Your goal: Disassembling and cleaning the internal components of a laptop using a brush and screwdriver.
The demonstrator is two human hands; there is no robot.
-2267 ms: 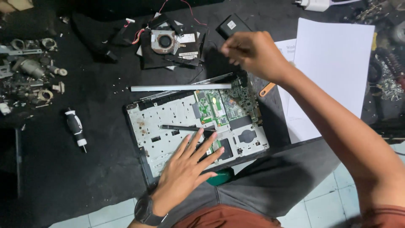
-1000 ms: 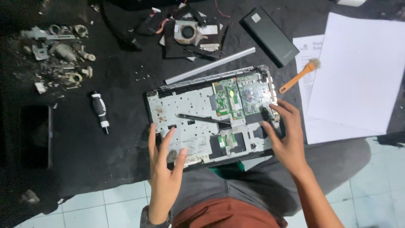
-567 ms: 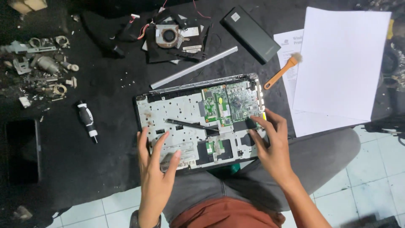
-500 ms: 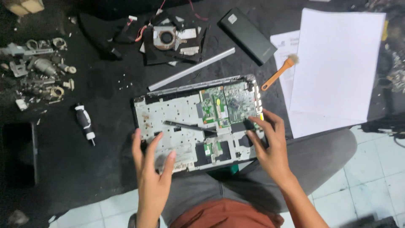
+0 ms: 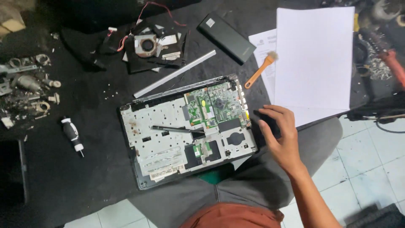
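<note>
An opened laptop base (image 5: 168, 139) lies on the black mat, partly over my lap. Its green circuit board (image 5: 213, 103) is exposed at the upper right, and a thin black tool (image 5: 177, 129) lies across the middle. My right hand (image 5: 280, 135) rests on the mat just right of the laptop's right edge, fingers apart, palm down. I cannot tell whether anything small lies under the fingers. My left hand is out of view.
A black-and-white screwdriver (image 5: 72, 134) lies left of the laptop. Behind it are a silver strip (image 5: 175, 79), a fan assembly (image 5: 147, 45), a black slab (image 5: 226, 37) and an orange brush (image 5: 259, 68). White paper sheets (image 5: 314, 55) lie at right, metal parts (image 5: 25, 84) at far left.
My left hand has lifted off the laptop's front left and left the view. My right hand has slid from the laptop's right side onto the mat beside it.
</note>
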